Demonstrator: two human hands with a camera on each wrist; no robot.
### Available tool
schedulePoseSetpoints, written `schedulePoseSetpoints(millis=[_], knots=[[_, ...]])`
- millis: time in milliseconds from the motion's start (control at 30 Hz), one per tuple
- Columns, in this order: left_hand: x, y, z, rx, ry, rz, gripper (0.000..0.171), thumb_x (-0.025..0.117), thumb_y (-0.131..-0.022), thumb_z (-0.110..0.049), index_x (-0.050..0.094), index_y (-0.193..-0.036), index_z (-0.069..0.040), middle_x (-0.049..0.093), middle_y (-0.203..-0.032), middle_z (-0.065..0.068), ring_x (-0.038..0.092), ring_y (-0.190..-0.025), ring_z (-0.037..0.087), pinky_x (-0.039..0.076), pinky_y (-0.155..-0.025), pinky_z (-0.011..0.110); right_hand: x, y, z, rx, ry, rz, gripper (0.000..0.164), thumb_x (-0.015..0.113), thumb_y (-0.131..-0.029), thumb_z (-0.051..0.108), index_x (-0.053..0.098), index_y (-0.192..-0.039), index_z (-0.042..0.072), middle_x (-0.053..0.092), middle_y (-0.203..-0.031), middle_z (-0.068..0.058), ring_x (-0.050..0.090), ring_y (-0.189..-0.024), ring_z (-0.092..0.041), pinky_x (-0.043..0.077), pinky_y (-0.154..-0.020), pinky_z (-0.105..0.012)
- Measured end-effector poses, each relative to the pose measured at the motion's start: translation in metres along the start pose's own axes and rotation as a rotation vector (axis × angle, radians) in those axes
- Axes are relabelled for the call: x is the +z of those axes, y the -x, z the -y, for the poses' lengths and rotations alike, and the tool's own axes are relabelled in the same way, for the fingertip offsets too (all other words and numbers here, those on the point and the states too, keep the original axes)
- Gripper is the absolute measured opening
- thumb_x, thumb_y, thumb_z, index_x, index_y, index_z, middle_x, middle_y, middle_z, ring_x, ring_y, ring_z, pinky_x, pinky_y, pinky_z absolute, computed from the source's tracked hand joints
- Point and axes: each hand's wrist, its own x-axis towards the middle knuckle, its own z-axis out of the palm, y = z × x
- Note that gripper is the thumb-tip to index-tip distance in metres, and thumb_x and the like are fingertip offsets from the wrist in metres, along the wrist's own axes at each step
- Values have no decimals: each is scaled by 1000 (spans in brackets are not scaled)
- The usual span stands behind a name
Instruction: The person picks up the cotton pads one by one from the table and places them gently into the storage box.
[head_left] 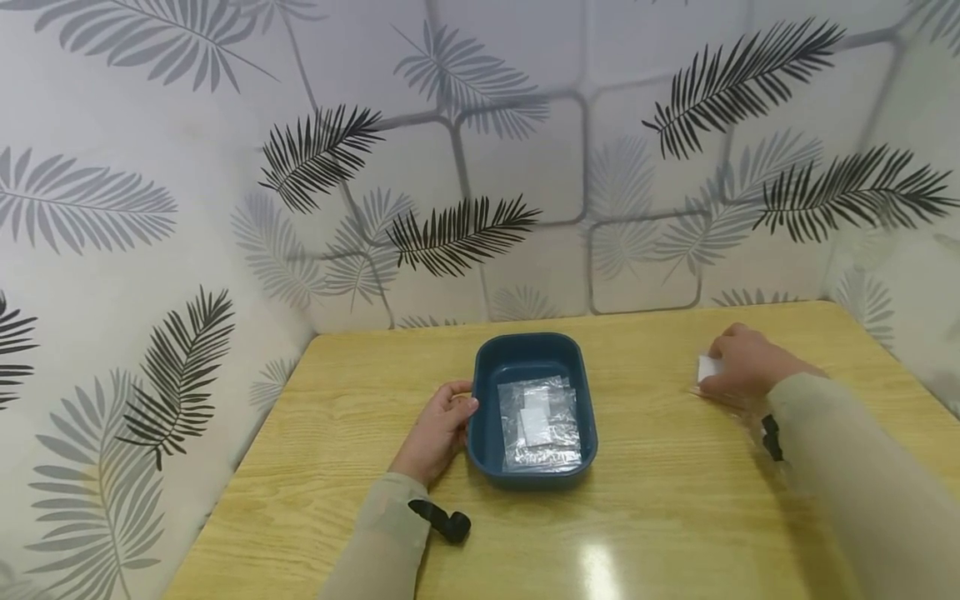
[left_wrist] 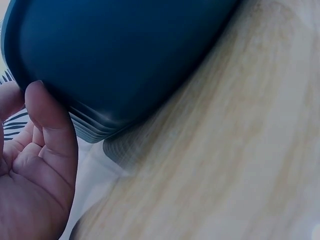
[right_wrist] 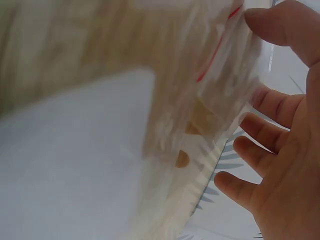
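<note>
A dark blue plastic tub (head_left: pixel 532 483) sits on the table with several clear plastic bags (head_left: pixel 558 433) inside, white pieces showing among them. My left hand (head_left: pixel 435 433) holds the tub's left side; in the left wrist view the thumb (left_wrist: pixel 47 107) lies against the tub's edge. Off to the right, over the table, my right hand (head_left: pixel 750 362) pinches a clear zip bag (right_wrist: pixel 215 75) with a red line along its seal. Thumb and index finger grip that bag's edge while the other fingers are spread. A white sheet (right_wrist: pixel 80 160) shows with the bag, blurred by closeness.
The light wood table (head_left: pixel 660 500) reaches back to a wall (head_left: pixel 525 267) with a leaf pattern. Black straps (head_left: pixel 771 437) are worn at both wrists over beige sleeves (head_left: pixel 862 475). Bright glare lies on the table's near part.
</note>
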Motion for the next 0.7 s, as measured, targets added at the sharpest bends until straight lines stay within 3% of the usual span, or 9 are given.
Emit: schedulePoseSetpoints(millis=[467, 700], knots=[[-1, 1, 0, 1, 3, -6, 37, 54, -105, -11, 43, -140, -2, 64, -93, 7, 60, -69, 13, 54, -63, 28, 2, 2, 15, -3, -68, 12, 67, 77, -82, 47, 64, -117, -9, 44, -129, -33, 49, -113, -48, 44, -93, -64], [-1, 0, 1, -2, 9, 0, 36, 52, -106, -10, 42, -140, -2, 65, -91, 6, 60, -67, 12, 54, -62, 27, -2, 2, 27, -103, -20, -50, 55, 76, -83, 41, 68, -108, -7, 49, -124, -33, 52, -110, -47, 46, -92, -61]])
